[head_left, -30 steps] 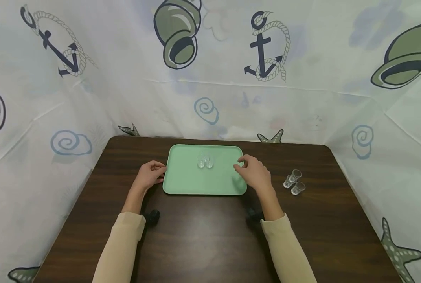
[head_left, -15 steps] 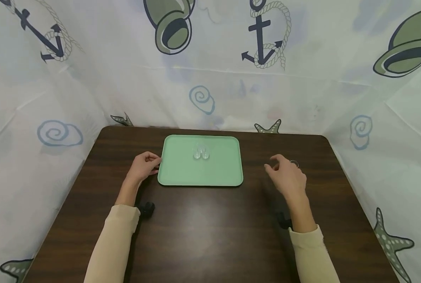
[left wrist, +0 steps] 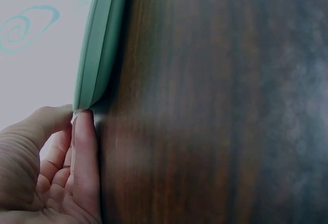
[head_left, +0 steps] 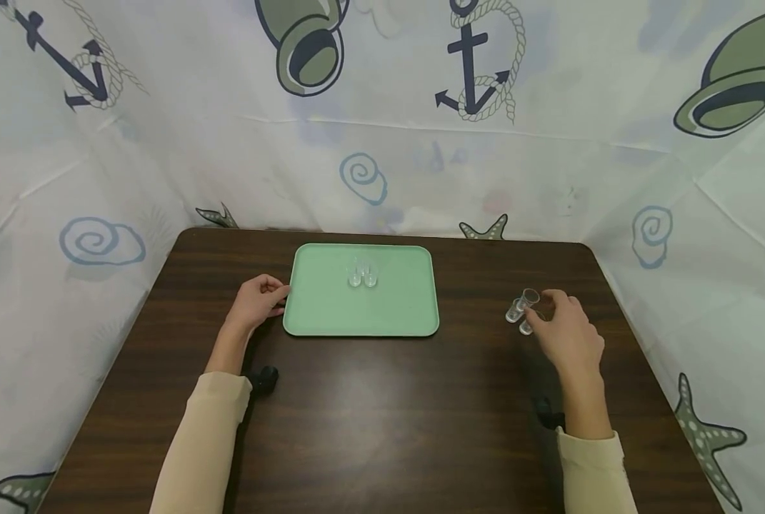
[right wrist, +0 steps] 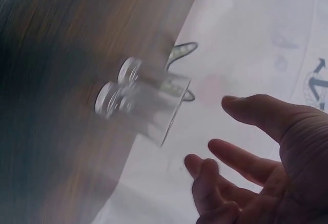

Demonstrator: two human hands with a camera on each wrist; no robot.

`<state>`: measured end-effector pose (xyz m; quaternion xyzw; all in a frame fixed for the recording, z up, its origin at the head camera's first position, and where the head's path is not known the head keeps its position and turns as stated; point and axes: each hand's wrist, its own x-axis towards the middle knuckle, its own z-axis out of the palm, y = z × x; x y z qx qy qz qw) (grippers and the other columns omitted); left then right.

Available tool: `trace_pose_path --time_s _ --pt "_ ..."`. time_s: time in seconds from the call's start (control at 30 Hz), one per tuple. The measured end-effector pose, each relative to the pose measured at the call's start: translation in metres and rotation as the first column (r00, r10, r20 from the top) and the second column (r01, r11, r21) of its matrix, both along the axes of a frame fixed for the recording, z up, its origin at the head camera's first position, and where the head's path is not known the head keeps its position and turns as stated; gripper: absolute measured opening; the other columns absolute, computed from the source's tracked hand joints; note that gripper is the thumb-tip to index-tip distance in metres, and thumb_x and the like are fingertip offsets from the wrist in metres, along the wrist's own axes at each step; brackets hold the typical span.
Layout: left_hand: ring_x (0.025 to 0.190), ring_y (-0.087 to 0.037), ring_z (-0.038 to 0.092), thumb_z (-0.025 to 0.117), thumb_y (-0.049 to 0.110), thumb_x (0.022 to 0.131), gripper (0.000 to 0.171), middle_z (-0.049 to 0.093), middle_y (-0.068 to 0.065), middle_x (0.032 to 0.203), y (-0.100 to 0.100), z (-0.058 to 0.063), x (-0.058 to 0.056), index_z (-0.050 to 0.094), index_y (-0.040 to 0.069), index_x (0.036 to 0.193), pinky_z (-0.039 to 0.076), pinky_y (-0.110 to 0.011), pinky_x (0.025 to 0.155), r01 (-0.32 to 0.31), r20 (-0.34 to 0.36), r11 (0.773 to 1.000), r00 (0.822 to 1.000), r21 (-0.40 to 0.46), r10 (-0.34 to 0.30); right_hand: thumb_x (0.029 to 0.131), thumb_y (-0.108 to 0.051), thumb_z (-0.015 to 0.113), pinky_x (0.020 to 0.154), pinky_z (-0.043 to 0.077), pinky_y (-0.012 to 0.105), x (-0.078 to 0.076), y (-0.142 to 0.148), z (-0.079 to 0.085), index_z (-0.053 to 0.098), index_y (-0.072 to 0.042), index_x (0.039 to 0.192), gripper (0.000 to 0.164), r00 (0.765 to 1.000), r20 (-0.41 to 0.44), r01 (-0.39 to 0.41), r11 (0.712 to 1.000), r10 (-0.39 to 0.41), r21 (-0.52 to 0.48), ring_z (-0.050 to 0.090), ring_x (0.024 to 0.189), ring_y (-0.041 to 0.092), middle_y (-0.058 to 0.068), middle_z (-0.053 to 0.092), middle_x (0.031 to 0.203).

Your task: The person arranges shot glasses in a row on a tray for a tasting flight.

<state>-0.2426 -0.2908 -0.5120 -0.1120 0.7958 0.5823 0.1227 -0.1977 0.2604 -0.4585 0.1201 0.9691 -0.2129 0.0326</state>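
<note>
At the left side of the mint-green tray (head_left: 363, 314), my left hand (head_left: 253, 303) pinches the rim between thumb and fingers; in the left wrist view, thumb and fingertips meet at the tray's edge (left wrist: 97, 55). Small clear shot glasses (head_left: 371, 276) stand upright on the tray, towards its back. To the right, my right hand (head_left: 568, 335) hovers beside a cluster of similar shot glasses (head_left: 514, 310) on the table, one partly hidden by the thumb. In the right wrist view, a gap separates the thumb and fingers from the shot glasses (right wrist: 148, 101).
The dark wood table (head_left: 369, 421) extends under both forearms. A printed white curtain (head_left: 408, 171) hangs close behind the table and along its sides. A black wrist device (head_left: 265, 380) sits at the left cuff.
My right hand has moved from the tray's right edge across to the shot glasses at the right. My left hand stays at the tray's left side. The head view has tilted down slightly.
</note>
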Motion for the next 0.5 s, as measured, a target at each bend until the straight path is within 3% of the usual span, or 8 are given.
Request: trace_pose_path --time_s 0.17,0.3,0.5 --pt "0.098 -0.024 0.067 0.064 0.019 0.110 0.029 0.058 -0.018 0.112 -0.001 0.005 -0.003 0.059 -0.007 0.123 0.066 -0.031 0.084 -0.005 -0.011 1.000 1.000 -0.006 0.005 0.104 -0.056 0.060 0.085 0.049 0.071 -0.004 0.012 -0.001 0.041 -0.011 0.163 0.077 0.998 0.064 -0.011 1.000 0.010 0.027 0.062 0.117 0.058 0.029 0.053 0.153" --pt "0.101 -0.026 0.067 0.064 0.019 0.110 0.028 0.058 -0.017 0.110 0.001 0.003 -0.002 0.059 -0.006 0.122 0.066 -0.033 0.086 -0.003 -0.012 1.000 1.000 0.000 0.003 0.105 -0.058 0.058 0.082 0.049 0.068 -0.005 0.020 -0.005 0.040 -0.010 0.163 0.078 0.992 0.123 -0.015 0.999 0.011 0.030 0.064 0.115 0.059 0.031 0.057 0.150" --pt "0.101 -0.027 0.066 0.064 0.018 0.110 0.027 0.057 -0.015 0.106 0.000 0.000 0.005 0.059 -0.007 0.120 0.066 -0.032 0.083 -0.008 -0.021 1.000 1.000 -0.003 0.008 0.105 -0.059 0.057 0.075 0.049 0.060 -0.002 0.024 -0.011 0.050 -0.011 0.157 0.071 0.988 0.152 -0.012 1.000 0.012 0.002 0.068 0.105 0.052 0.028 0.065 0.142"
